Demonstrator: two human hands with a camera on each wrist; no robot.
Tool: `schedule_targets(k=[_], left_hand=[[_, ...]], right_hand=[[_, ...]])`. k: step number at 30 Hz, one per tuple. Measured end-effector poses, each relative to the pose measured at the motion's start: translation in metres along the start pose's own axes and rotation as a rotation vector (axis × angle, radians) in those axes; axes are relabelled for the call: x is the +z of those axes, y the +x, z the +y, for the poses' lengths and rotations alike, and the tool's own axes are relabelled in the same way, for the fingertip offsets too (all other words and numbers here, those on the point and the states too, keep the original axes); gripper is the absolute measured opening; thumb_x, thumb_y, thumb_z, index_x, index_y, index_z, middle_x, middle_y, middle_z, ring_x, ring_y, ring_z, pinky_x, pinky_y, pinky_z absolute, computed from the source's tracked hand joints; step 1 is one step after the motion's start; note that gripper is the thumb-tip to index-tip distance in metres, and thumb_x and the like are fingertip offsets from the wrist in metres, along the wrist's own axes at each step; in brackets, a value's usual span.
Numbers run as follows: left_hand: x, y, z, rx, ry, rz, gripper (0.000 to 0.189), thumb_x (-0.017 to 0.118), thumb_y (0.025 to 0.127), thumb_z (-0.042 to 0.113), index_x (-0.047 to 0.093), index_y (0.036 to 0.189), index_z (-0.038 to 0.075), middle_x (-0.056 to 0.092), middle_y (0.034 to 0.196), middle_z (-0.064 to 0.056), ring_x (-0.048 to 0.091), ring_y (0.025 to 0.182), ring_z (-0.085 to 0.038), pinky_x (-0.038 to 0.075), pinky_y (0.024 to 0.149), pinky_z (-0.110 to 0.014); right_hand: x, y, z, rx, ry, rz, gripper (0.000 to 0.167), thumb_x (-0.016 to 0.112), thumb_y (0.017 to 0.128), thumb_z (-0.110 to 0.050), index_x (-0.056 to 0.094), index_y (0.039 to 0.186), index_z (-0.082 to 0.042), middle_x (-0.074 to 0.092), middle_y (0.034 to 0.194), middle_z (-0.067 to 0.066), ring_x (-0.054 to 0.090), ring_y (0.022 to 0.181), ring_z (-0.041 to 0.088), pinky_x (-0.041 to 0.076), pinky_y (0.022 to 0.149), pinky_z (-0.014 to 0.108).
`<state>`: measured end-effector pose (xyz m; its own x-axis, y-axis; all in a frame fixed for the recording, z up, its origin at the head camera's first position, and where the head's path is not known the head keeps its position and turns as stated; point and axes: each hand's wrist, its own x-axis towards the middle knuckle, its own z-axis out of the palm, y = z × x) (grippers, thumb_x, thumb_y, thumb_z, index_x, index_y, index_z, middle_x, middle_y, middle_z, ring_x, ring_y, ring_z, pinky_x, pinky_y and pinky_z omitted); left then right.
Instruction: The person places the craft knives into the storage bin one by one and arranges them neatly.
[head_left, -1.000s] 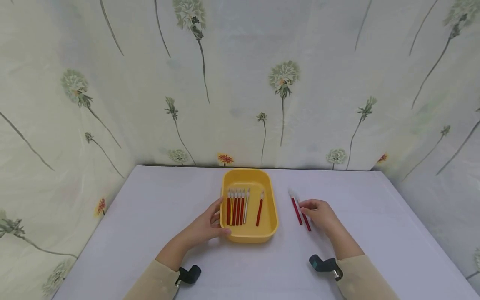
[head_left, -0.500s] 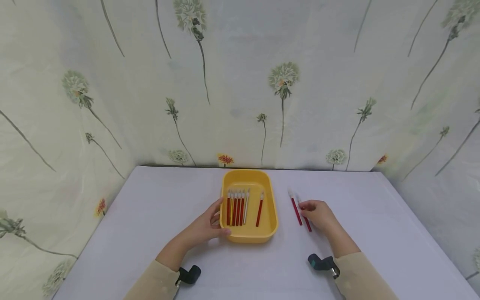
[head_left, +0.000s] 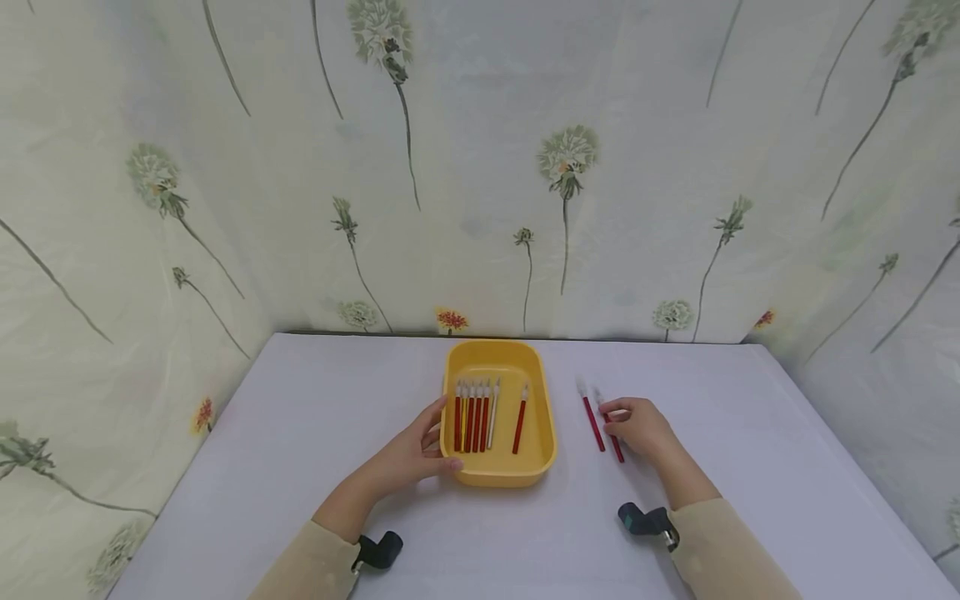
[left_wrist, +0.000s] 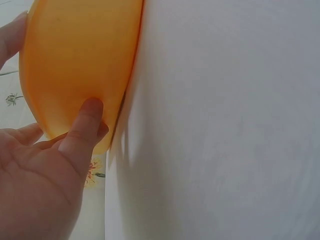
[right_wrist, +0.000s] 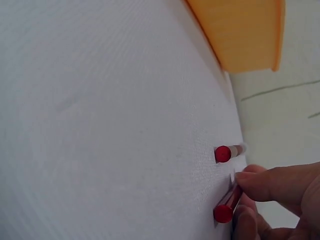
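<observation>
My left hand (head_left: 411, 450) grips the left side of a yellow plastic tray (head_left: 498, 478), its thumb at the near left corner. In the left wrist view, fingers (left_wrist: 85, 125) lie against the tray's outer wall. To the right of the tray, my right hand (head_left: 639, 427) pinches a slim red pen-shaped stick with a pale tapered tip (head_left: 617, 450) between thumb and fingers. The right wrist view shows this stick's round red end (right_wrist: 223, 213) close over the table. A matching red stick (head_left: 592, 423) lies just to its left.
Inside the tray, several red sticks (head_left: 475, 425) and a whitish one (head_left: 492, 415) lie side by side at the left. A single red stick (head_left: 519, 425) lies apart on the right. The white table (head_left: 337, 375) meets a flower-printed backdrop (head_left: 465, 250) behind the tray.
</observation>
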<state>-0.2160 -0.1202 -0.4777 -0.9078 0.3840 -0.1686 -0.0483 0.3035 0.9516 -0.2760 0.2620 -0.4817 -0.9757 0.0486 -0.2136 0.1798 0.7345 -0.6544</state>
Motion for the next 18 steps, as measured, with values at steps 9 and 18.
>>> schedule_targets(k=[9, 18], left_hand=[[-0.0006, 0.0000, -0.0002, -0.008, 0.000, 0.003, 0.108, 0.084, 0.082, 0.031, 0.012, 0.162, 0.025, 0.018, 0.166, -0.011, 0.040, 0.142, -0.032, 0.041, 0.111, -0.046], [-0.0015, 0.0007, -0.0006, -0.001, -0.012, -0.011, 0.107, 0.083, 0.083, 0.028, 0.011, 0.162, 0.024, 0.017, 0.166, -0.012, 0.041, 0.142, -0.033, 0.040, 0.111, -0.045]], right_hand=[[-0.0016, -0.0002, 0.0028, -0.016, 0.023, 0.008, 0.029, 0.068, 0.091, -0.006, 0.069, 0.120, -0.001, 0.068, 0.109, 0.023, 0.066, 0.091, 0.027, 0.055, 0.077, 0.042], [-0.0046, -0.0012, 0.0075, 0.003, 0.107, 0.006, 0.034, 0.067, 0.093, -0.012, 0.066, 0.126, -0.001, 0.068, 0.113, 0.023, 0.062, 0.089, 0.025, 0.052, 0.070, 0.031]])
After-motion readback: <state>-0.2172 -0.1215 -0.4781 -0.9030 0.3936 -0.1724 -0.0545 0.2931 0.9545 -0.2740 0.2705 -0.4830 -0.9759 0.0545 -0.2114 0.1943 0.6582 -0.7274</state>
